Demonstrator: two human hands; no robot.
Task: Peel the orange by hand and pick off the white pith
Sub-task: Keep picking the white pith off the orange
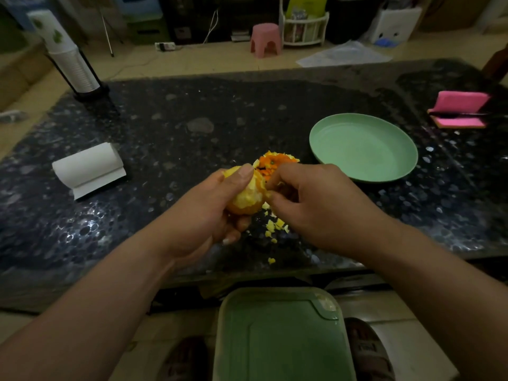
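My left hand [209, 207] grips the peeled orange [246, 198], which is covered in pale yellow pith; the thumb lies across its top. My right hand [310, 199] has its fingertips pinched at the orange's right side, on the pith. A heap of orange peel [277, 162] lies on the dark stone table just behind the hands. Small pale pith scraps [276, 225] are scattered on the table below the orange, with one scrap [271, 260] nearer the front edge.
An empty green plate [362, 147] sits to the right on the dark table [165, 133]. A paper towel roll [89, 167] lies at left, a cup stack [68, 59] at back left, a pink sponge [459, 110] at far right. A green bin [280, 336] stands below the front edge.
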